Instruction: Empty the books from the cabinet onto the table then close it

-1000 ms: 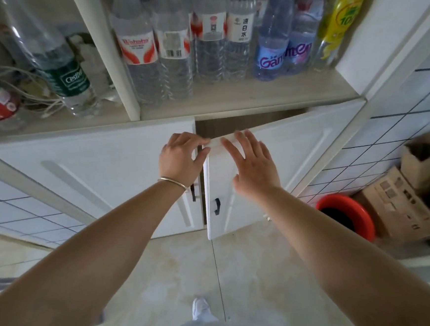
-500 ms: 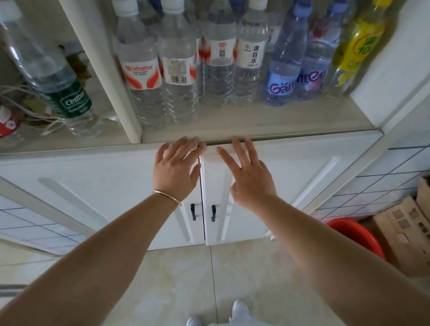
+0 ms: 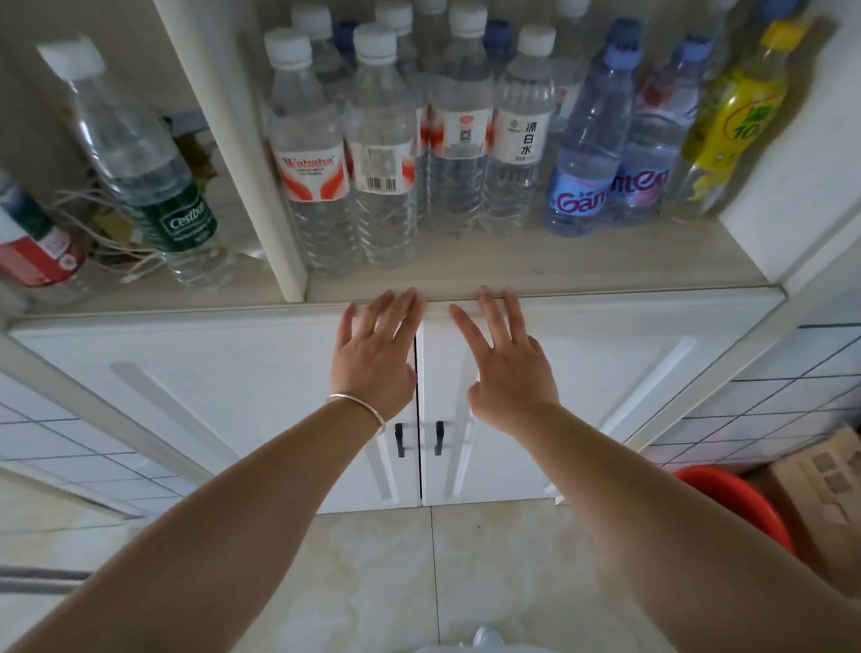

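Two doors meet flush at the centre seam, so your job now is only to seat them properly. Starting at the left: the left door point(image 3: 207, 395) lies flat in its frame, and your left hand point(image 3: 376, 353) rests on its inner top corner with fingers straight and slightly spread, fingertips reaching the shelf edge point(image 3: 595, 287). Just right of the seam, your right hand point(image 3: 506, 366) lies the same way on the right door point(image 3: 627, 362), fingers splayed, holding nothing. Press evenly with both palms near the seam, not with the fingertips, and feel for each door to stop against the cabinet. Check that the two black handles point(image 3: 419, 438) line up level. No books or table show here, so I cannot tell where they ended up.
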